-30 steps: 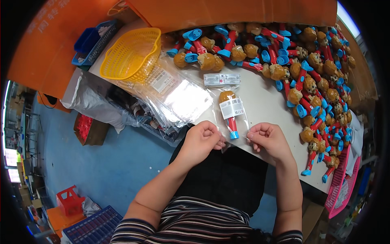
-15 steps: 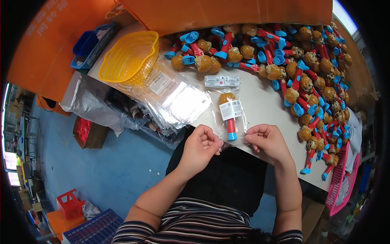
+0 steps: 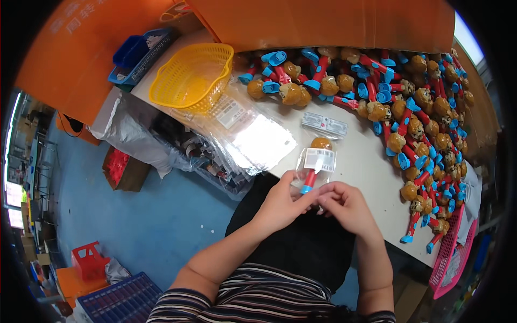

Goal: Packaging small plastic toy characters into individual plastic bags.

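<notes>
A clear plastic bag (image 3: 327, 171) with a printed header card (image 3: 325, 125) lies at the table's front edge, tilted. Inside it is a toy with a round brown head (image 3: 321, 143), a red shaft and a blue end; a white label crosses its middle. My left hand (image 3: 285, 203) is closed on the bag's lower left edge, beside the blue end. My right hand (image 3: 347, 207) is closed too, its fingertips pinching the bag's bottom edge close to my left thumb. The exact pinch is partly hidden by the fingers.
Many similar unbagged toys (image 3: 414, 129) are heaped along the table's back and right. Flat clear bags (image 3: 258, 140) lie at the left, next to a yellow basket (image 3: 188, 81). A pink basket (image 3: 448, 253) stands at the right edge. An orange panel (image 3: 323, 24) rises behind.
My hands have come together at the bag's bottom, the right moving left and the left moving right. The bag has tilted, its header now leaning right. The view has shifted slightly.
</notes>
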A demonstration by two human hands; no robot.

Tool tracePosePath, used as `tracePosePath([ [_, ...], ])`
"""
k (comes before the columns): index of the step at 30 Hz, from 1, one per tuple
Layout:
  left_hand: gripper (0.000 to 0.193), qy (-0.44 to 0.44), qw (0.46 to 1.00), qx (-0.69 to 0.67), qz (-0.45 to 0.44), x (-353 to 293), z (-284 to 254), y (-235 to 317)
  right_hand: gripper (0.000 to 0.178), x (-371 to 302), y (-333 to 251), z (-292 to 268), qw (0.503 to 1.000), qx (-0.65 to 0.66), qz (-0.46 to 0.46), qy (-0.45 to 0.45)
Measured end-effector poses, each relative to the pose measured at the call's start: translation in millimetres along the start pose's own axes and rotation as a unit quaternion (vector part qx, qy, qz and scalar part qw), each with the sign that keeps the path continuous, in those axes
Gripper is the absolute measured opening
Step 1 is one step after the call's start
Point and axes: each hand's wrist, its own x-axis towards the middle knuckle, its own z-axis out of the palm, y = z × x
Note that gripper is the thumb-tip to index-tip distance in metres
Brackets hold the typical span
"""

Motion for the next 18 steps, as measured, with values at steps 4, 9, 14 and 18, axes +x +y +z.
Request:
tracePosePath([
  [4, 0.029, 0.018, 0.996, -0.021, 0.084, -33, -19, -12, 0.015, -14, 7, 11, 0.997, -0.06, -0.035, -0.044],
  [9, 0.03, 0.166, 0.984, -0.046, 0.054, -123, -109, -2, 0.014, -23, -4, 1, 0.998, -0.04, -0.038, -0.012],
  [14, 0.029, 0.398, 0.898, -0.149, 0.109, -142, -217, -67, 0.015, -20, 17, -23, 0.992, 0.091, -0.046, 0.072],
  [18, 0.023, 0.447, 0.874, -0.19, 0.022, -61, -299, -164, 0.014, -17, 22, -19, 0.983, 0.123, -0.056, 0.121],
])
